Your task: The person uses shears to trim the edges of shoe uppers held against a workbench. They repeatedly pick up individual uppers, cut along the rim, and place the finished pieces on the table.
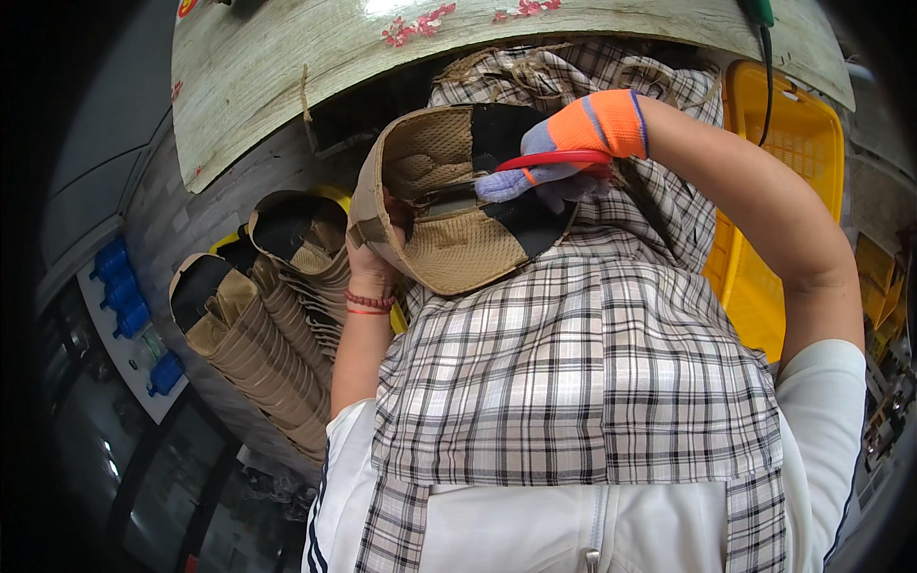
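Observation:
A tan mesh and black cap (463, 244) lies over my lap, its hollow inside facing up. My left hand (374, 256), bare with beaded bracelets at the wrist, is closed on the cap's left rim; part of its fingers is hidden behind and inside the cap. My right hand (554, 177) wears an orange and lilac knitted glove. Its fingers are closed round red-handled scissors (554, 159), held at the inside of the cap. The blades are mostly hidden by the glove and the cap.
Nested stacks of similar caps (258, 334) stand at the left by a yellow container (330, 194). A pale table (258, 105) with red flower prints spans the far side. To the right is a yellow crate (833, 181) below a black cable (767, 91). A checked apron (535, 382) covers my lap.

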Tool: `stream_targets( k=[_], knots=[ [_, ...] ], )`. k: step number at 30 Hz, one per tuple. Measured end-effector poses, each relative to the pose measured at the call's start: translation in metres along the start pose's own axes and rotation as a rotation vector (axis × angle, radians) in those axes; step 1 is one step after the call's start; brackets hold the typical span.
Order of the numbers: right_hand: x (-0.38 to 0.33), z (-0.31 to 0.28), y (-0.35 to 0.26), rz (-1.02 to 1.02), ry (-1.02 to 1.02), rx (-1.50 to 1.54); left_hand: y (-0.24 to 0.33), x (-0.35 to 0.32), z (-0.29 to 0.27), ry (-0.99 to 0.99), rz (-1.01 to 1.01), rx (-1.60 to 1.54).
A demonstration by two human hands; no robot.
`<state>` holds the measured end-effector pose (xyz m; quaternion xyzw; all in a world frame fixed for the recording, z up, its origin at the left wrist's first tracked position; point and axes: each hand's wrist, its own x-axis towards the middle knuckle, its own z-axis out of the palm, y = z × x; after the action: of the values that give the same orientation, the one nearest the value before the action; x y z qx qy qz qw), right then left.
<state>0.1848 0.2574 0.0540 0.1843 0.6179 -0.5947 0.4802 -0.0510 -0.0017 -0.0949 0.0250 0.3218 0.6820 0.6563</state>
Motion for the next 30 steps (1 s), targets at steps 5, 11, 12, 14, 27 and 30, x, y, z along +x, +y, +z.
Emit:
stream_targets(
  k=[5,11,12,14,27,30],
  knots=[
    [-0.001,-0.001,-0.012,0.022,0.021,-0.062,-0.002,0.005,0.035,0.184,0.049,0.102],
    [-0.003,0.004,-0.003,0.008,0.03,-0.049,-0.004,0.003,0.032,0.304,0.068,0.142],
    [-0.002,0.005,-0.001,-0.006,0.039,-0.05,-0.002,0.003,0.027,0.215,0.025,0.102],
    [0.0,0.005,-0.002,-0.016,0.048,-0.053,0.001,0.002,0.019,0.152,-0.01,0.07],
    [-0.001,0.01,-0.014,-0.016,0.098,0.028,-0.002,0.001,0.017,0.126,0.105,0.162],
    [0.009,0.011,-0.015,0.001,0.125,0.016,0.003,-0.004,0.035,0.112,0.126,0.251]
  ],
)
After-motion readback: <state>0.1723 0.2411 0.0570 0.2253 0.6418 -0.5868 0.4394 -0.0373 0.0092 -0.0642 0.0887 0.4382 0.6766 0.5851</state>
